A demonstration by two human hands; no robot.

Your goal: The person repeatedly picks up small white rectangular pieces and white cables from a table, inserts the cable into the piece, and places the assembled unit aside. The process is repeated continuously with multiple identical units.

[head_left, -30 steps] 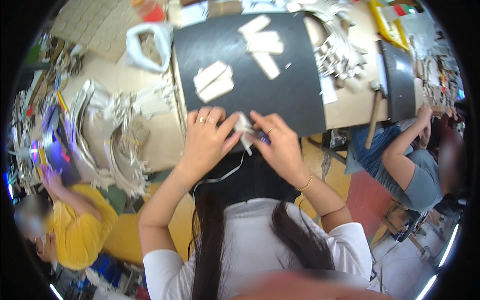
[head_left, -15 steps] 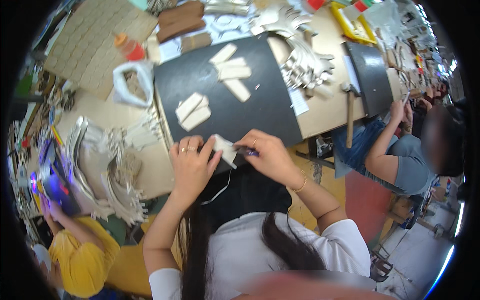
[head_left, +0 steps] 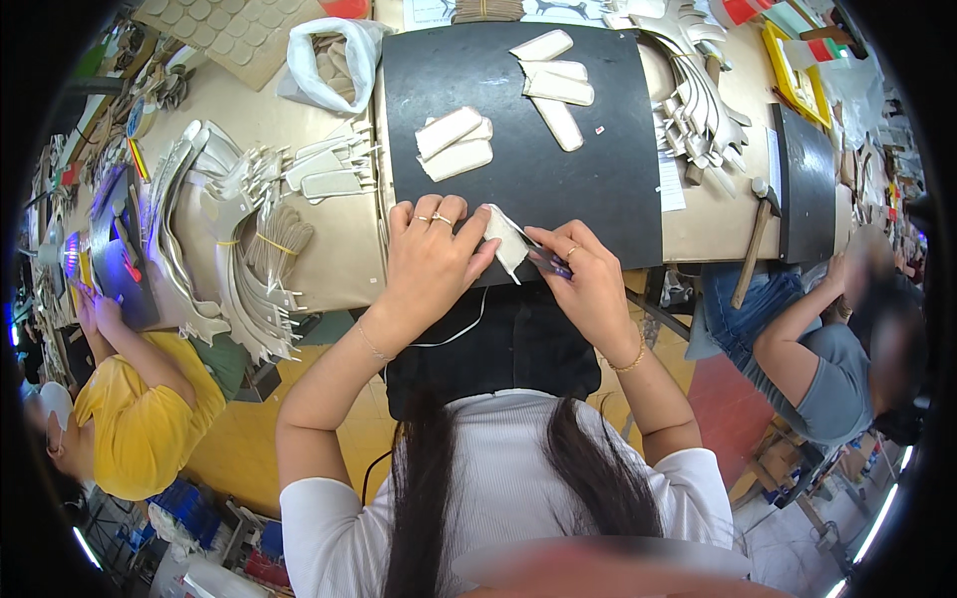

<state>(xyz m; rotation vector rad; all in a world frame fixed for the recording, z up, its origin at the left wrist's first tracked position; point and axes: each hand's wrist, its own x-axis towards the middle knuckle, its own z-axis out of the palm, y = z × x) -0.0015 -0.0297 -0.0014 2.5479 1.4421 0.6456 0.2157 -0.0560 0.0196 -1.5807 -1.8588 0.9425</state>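
Note:
At the near edge of a black mat (head_left: 568, 189), my left hand (head_left: 429, 254) pinches a small cream-coloured piece (head_left: 505, 242) between thumb and fingers. My right hand (head_left: 588, 277) is closed round a small dark tool with a purple handle (head_left: 551, 262). Its tip is close against the piece's right edge; whether it touches cannot be made out. Farther back on the mat, cream strips with rounded ends lie in two loose groups, one at the left (head_left: 456, 143) and one at the right (head_left: 556, 85). A thin white cord (head_left: 469, 332) hangs below my left hand.
Bundled cream strips (head_left: 239, 264) and a white bag of pieces (head_left: 334, 65) lie left of the mat. To its right are more curved strips (head_left: 698, 100) and a hammer (head_left: 755, 234). A person in yellow (head_left: 150, 409) sits left, another in grey (head_left: 822, 369) right.
My view has turned, so the table appears higher and farther right. Both hands stay at the cream piece, and more of the dark tool shows in my right hand.

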